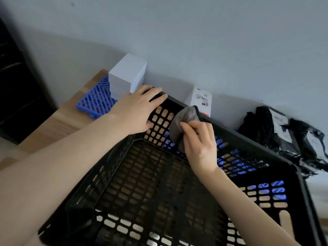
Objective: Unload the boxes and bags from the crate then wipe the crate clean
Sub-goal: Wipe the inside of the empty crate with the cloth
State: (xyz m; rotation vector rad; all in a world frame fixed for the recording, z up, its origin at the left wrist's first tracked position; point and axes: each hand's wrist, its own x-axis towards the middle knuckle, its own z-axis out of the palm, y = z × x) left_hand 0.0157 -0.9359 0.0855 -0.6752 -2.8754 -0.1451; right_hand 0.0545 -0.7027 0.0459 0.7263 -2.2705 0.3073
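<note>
Black lattice plastic crate (159, 192) sat on the pale wooden worktop (58, 121), left hand (136, 110) had its grip curled over the far rim, right hand (198, 141) had its grip pinched on a soft grey cloth (184, 118) against the inner wall, smooth white boxes (126, 75) were stacked on a blue grid mat (94, 102), crumpled black bags (284, 132) lay beyond the rim.

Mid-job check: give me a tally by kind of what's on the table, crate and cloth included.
black crate: 1
grey cloth: 1
blue grid panel: 1 in the open; more blue shows through the crate wall
printed box: 1
plain white boxes, stacked: at least 2
black bags, heaped: at least 2, edges unclear
Total: at least 8
</note>
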